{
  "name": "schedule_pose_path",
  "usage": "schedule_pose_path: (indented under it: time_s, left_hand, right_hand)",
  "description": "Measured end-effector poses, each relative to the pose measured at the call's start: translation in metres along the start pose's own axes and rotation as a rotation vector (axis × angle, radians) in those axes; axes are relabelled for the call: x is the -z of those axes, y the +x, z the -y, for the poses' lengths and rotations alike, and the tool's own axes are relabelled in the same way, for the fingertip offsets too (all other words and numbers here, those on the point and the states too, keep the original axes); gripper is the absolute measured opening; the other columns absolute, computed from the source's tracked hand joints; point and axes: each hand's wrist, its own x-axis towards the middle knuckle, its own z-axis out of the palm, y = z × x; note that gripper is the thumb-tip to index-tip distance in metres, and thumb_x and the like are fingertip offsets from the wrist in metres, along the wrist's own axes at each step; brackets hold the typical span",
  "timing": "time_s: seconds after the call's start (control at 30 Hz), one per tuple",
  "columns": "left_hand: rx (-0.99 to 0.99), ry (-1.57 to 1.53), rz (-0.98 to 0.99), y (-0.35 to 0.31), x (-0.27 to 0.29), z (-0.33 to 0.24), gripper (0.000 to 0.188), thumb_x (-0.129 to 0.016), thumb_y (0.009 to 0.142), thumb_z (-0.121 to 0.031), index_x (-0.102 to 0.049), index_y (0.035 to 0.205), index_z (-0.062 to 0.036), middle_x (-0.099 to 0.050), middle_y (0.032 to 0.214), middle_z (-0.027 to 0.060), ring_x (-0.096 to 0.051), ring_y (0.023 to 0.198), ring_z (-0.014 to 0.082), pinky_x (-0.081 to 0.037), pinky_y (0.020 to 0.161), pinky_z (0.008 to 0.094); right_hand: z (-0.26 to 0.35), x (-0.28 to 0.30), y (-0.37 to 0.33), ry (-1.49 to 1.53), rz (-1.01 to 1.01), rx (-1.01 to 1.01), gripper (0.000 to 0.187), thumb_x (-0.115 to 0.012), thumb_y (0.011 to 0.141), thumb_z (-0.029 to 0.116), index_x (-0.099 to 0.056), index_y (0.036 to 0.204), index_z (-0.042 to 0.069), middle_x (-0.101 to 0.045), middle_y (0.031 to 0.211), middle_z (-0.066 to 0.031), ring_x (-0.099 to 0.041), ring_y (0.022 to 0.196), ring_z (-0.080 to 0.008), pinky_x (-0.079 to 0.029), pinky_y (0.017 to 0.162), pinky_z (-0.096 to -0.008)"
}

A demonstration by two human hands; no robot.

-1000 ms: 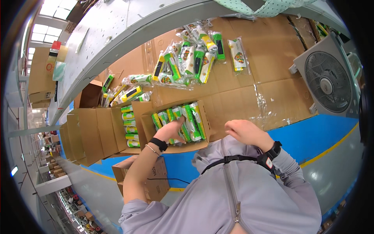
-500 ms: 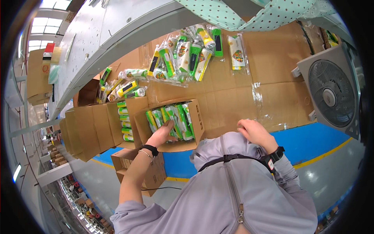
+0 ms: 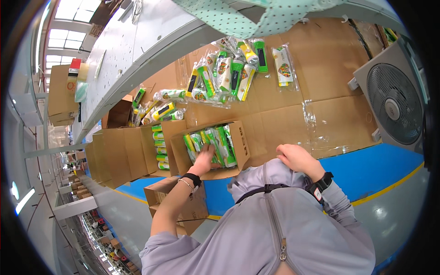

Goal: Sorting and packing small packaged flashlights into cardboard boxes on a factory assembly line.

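My left hand (image 3: 205, 158) reaches into an open cardboard box (image 3: 243, 142). Its fingers are apart and rest on a row of bagged green, white and yellow flashlights (image 3: 223, 142) packed upright-looking side by side. No flashlight is visibly gripped, though the fingertips are partly hidden among the bags. In front of my body, to the right of the box, my right hand (image 3: 299, 161) hovers with loosely bent fingers and nothing in it. A loose pile of bagged flashlights (image 3: 224, 73) lies beyond the box, with a single bagged one (image 3: 283, 66) to its right.
Another box (image 3: 123, 149), holding stacked flashlights (image 3: 159, 146), adjoins on the left; more bagged flashlights (image 3: 160, 111) lie behind it. A lower carton (image 3: 190, 206) stands below. A grey fan (image 3: 392, 101) is at right. A metal shelf (image 3: 151, 50) overhangs the cardboard-covered table (image 3: 270, 121).
The whole view has shifted slightly, so the scene sits further right. My left hand stays in the box, its fingers slightly shifted on the flashlights. My right hand has barely moved.
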Motion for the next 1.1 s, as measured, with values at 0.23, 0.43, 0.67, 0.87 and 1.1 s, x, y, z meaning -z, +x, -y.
schedule_pose_path:
  time_s: [0.23,0.43,0.67,0.87,1.1]
  left_hand:
    - [0.643,-0.279,-0.006,0.033,0.03,-0.041,0.151,-0.088,0.04,-0.047,0.021,0.139,-0.0142,0.013,0.138,0.037,-0.003,0.133,0.0476,-0.016,0.109,0.0465]
    - [0.359,-1.14,0.336,0.055,-0.02,0.018,0.087,-0.056,0.079,-0.06,-0.028,0.139,-0.0047,-0.032,0.143,0.0145,-0.028,0.132,0.0255,-0.025,0.107,0.0357]
    - [0.871,-0.14,0.104,0.067,-0.048,0.056,0.158,-0.074,0.039,-0.075,0.032,0.133,-0.0059,0.029,0.138,0.0308,0.021,0.131,0.0462,0.003,0.107,0.0547]
    - [0.797,-0.354,-0.08,0.048,-0.009,0.004,0.157,-0.075,0.038,-0.074,0.026,0.138,-0.0073,0.021,0.141,0.0321,0.015,0.135,0.0412,-0.001,0.108,0.0527]
    - [0.908,-0.285,0.011,0.058,-0.005,-0.012,0.157,-0.075,0.038,-0.074,0.026,0.137,-0.0064,0.025,0.14,0.0316,0.022,0.133,0.0411,0.002,0.109,0.0522]
  right_hand:
    - [-0.023,0.001,-0.016,0.002,-0.008,-0.056,0.02,-0.057,0.081,0.016,-0.054,0.094,0.001,-0.06,0.088,-0.0177,-0.058,0.087,-0.0353,-0.046,0.075,-0.0438]
    - [-0.044,0.009,-0.033,-0.037,-0.015,-0.141,0.021,-0.057,0.081,0.016,-0.055,0.093,0.0,-0.061,0.087,-0.0191,-0.058,0.086,-0.0366,-0.046,0.075,-0.0441]
    - [-0.062,0.0,-0.039,-0.013,-0.015,-0.193,0.02,-0.056,0.08,0.016,-0.057,0.093,0.001,-0.061,0.088,-0.0206,-0.058,0.086,-0.0379,-0.046,0.076,-0.0453]
    - [-0.06,-0.001,-0.033,0.037,0.001,-0.257,0.02,-0.055,0.08,0.017,-0.057,0.093,0.001,-0.062,0.089,-0.0209,-0.058,0.087,-0.0379,-0.046,0.076,-0.045]
    - [-0.055,0.004,-0.026,0.078,0.028,-0.332,0.023,-0.056,0.082,0.018,-0.057,0.096,0.001,-0.062,0.093,-0.0204,-0.058,0.089,-0.0375,-0.047,0.078,-0.0431]
